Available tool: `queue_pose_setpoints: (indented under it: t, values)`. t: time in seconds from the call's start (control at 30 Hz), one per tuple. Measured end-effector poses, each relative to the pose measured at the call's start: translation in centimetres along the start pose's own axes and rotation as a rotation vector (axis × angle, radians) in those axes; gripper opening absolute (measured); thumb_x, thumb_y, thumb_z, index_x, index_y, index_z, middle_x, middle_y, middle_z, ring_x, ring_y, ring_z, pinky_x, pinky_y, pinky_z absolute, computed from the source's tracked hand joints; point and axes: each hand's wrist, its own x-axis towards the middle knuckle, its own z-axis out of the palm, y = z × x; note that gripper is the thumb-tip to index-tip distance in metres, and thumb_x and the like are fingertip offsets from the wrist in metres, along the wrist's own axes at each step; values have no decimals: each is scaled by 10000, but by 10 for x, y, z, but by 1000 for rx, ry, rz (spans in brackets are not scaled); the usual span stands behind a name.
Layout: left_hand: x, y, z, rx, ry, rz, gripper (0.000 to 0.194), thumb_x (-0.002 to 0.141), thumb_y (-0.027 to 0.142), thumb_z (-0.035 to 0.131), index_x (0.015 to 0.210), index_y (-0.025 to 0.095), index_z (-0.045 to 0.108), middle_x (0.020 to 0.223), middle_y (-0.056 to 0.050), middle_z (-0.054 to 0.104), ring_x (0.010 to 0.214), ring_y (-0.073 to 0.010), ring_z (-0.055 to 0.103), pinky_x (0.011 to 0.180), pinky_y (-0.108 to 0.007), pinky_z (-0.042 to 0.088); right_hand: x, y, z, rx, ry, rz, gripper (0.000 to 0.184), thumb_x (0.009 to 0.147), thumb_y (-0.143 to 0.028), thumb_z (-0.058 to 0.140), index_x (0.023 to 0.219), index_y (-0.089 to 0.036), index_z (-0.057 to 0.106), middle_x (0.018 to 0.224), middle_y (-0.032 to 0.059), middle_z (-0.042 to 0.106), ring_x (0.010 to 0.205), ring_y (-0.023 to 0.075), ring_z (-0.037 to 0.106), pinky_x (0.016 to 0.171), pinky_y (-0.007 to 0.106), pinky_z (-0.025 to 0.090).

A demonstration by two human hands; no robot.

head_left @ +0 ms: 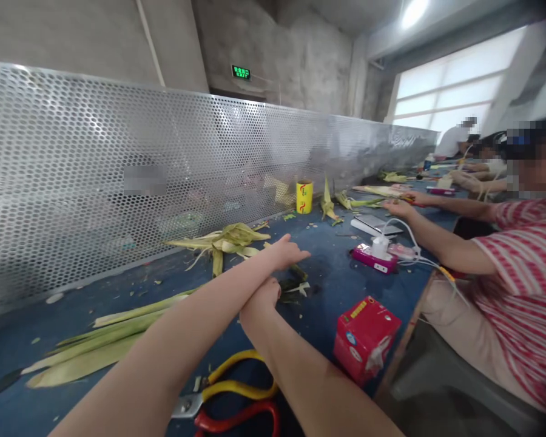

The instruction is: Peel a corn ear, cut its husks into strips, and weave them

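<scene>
My left hand (pixel 287 254) reaches out over the blue table, a finger stretched out to the right and no object visible in it. Below it, my right hand (pixel 261 297) is closed, its fingers curled and partly hidden behind my left forearm; what it holds, if anything, cannot be seen. Dark and pale leaf scraps (pixel 303 288) lie just right of both hands. A bundle of folded corn husks (pixel 236 237) rests beyond my left forearm. Scissors with a yellow and a red handle (pixel 236 388) lie between my forearms, partly covered by them.
Long green husk strips (pixel 104 346) lie at left. A red box (pixel 366 337) stands near the table edge, with a purple power strip (pixel 375 258) and yellow tape roll (pixel 304 197) farther back. A perforated metal screen (pixel 95 158) borders the table. A co-worker in striped sleeves (pixel 523 243) sits at right.
</scene>
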Motion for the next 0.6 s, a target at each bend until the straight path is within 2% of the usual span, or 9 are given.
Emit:
queue_pose_setpoints:
  t: [0.1, 0.2, 0.3, 0.37, 0.5, 0.6]
  values:
    - [-1, -2, 1, 79, 21, 13, 331, 853, 315, 513, 1145, 159, 511, 1134, -87, 553, 952, -195, 571, 800, -408, 490, 4, 0, 0, -59, -57, 72, 363, 861, -146, 416, 1187, -62, 552, 1143, 249, 569, 1021, 351, 557, 686, 449, 486]
    - [-3, -7, -8, 166, 91, -23, 329, 851, 325, 515, 1135, 158, 517, 1132, -84, 553, 947, -192, 574, 797, -406, 491, 3, -3, -3, -92, -76, 110, 366, 843, -84, 394, 1163, -11, 556, 1124, 282, 568, 1003, 352, 574, 675, 438, 487]
    - [-8, -17, -22, 258, 192, -79, 313, 874, 197, 462, 1180, 139, 501, 967, -78, 628, 910, -196, 583, 881, -469, 420, 1, -5, -6, -118, -54, 145, 384, 824, -5, 326, 1112, 20, 578, 1080, 303, 581, 975, 339, 593, 659, 429, 480]
    - [-15, -25, -31, 310, 249, -82, 383, 863, 63, 387, 1228, 128, 482, 801, -72, 664, 893, -203, 580, 946, -502, 333, 1, -5, -6, -126, -32, 153, 383, 816, 14, 318, 1073, 16, 601, 1054, 301, 593, 949, 333, 605, 643, 422, 475]
    - [-31, -39, -43, 389, 301, -19, 460, 816, -2, 381, 1235, 147, 503, 631, -34, 657, 870, -188, 568, 989, -419, 278, 0, -4, -8, -138, 34, 150, 347, 812, 3, 348, 1018, 36, 625, 1005, 311, 603, 910, 350, 610, 601, 400, 456]
    - [-44, -46, -47, 435, 334, -32, 475, 804, -2, 397, 1248, 141, 491, 612, -20, 648, 823, -172, 564, 984, -395, 277, -4, -6, -12, -138, 104, 105, 392, 812, 28, 301, 1039, 38, 620, 1023, 307, 600, 907, 327, 607, 604, 371, 440]
